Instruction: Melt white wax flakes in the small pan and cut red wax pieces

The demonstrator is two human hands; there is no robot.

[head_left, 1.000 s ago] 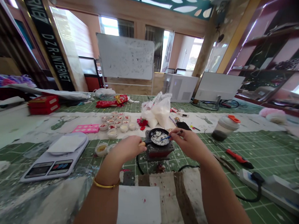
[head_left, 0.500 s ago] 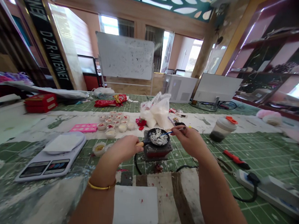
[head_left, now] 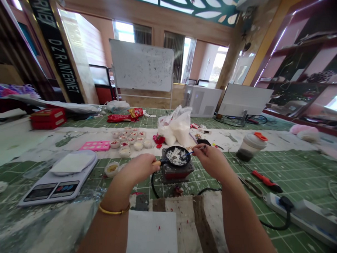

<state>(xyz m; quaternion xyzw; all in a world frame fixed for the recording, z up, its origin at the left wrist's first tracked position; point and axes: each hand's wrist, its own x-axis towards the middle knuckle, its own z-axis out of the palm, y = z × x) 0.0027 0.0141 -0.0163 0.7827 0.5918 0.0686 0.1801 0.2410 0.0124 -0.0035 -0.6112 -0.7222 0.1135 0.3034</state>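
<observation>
My left hand is closed round the wooden handle of a small black frying pan. The pan rests on a small dark red hot plate. White flakes or chunks lie in the pan, with dark bottom showing on the right side. My right hand pinches a thin blue stick, whose lower end dips into the pan among the white pieces; its tip is too small to make out. Behind the pan stand plastic bags of white material.
Several small cups and a pink mould sit left of the pan. A kitchen scale is further left. On the right are a lidded jar, a red-handled tool, pliers and a power strip. White paper lies in front.
The blue stick's end has shifted rightward in the pan, and the white pieces have moved, baring more of the pan's right side. My left hand stays on the handle.
</observation>
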